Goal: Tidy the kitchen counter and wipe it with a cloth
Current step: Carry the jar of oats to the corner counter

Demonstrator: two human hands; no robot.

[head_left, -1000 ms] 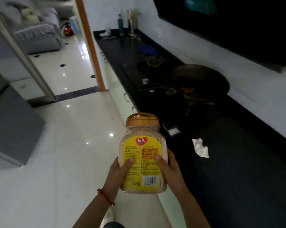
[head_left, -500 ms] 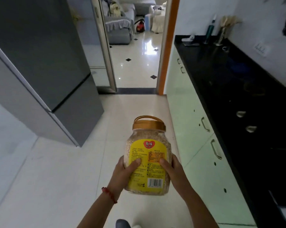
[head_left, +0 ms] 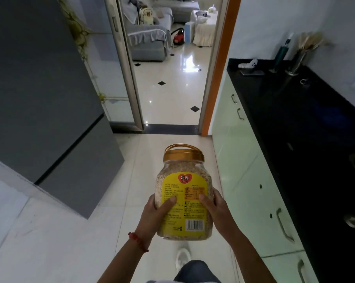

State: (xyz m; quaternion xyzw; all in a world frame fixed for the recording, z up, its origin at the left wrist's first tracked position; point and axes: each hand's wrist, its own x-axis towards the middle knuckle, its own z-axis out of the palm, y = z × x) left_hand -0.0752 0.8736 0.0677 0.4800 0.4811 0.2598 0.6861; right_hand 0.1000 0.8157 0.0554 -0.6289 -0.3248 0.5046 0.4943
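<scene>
A clear plastic jar of oats point(head_left: 184, 180) with a yellow label and a gold handled lid is held upright in front of me over the floor. My left hand point(head_left: 154, 213) grips its left side and my right hand point(head_left: 217, 211) grips its right side, thumbs on the label. The black kitchen counter point(head_left: 307, 127) runs along the right, apart from the jar. No cloth is in view.
A grey fridge point(head_left: 42, 94) stands on the left. Pale green cabinets point(head_left: 244, 172) sit under the counter. A teal bottle point(head_left: 281, 54), a utensil holder point(head_left: 297, 60) and a small white object point(head_left: 248, 64) stand at the counter's far end. An open doorway point(head_left: 172, 78) lies ahead.
My view has swung left, away from the counter with the wok, to face the doorway. The jar stays in both hands, and the fridge and doorway have drawn closer.
</scene>
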